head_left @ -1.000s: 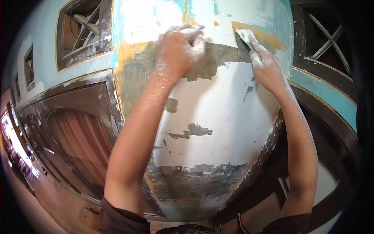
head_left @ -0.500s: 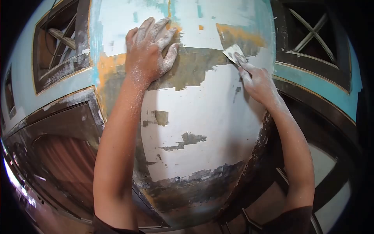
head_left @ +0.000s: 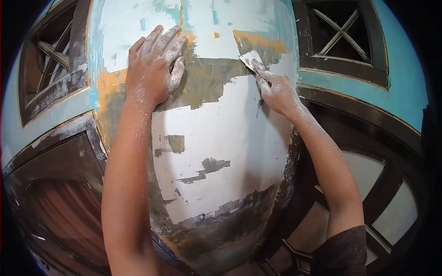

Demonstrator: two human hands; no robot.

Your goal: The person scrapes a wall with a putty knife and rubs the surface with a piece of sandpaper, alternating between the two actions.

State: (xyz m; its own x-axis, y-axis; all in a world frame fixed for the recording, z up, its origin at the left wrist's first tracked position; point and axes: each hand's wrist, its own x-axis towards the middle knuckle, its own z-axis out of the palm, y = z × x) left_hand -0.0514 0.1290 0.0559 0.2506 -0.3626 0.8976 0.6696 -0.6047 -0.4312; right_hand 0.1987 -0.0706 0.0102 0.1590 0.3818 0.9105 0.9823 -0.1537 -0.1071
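My left hand (head_left: 155,64), dusted with white powder, lies flat on the wall (head_left: 207,124) at upper left, fingers spread. It spans the edge between white coating and a bare grey-brown band (head_left: 207,83). To its right, my right hand (head_left: 277,89) is wrapped round a scraper with a pale, flat blade (head_left: 250,59). The handle is mostly hidden in my fingers. The blade touches or nearly touches the wall, just below an orange and grey patch (head_left: 262,43). White dust also covers my right hand and forearm.
Dark-framed openings with crossed bars stand left (head_left: 54,55) and right (head_left: 341,32). Below left is a dark wooden panel with a brown curtain (head_left: 69,211); below right, a dark frame with pale panes (head_left: 396,211). Rough, dark patches (head_left: 221,221) mark the lower wall.
The view has shifted, so the wall and both hands appear farther left. The scraper sits slightly higher against the wall. My left hand keeps about the same place on it.
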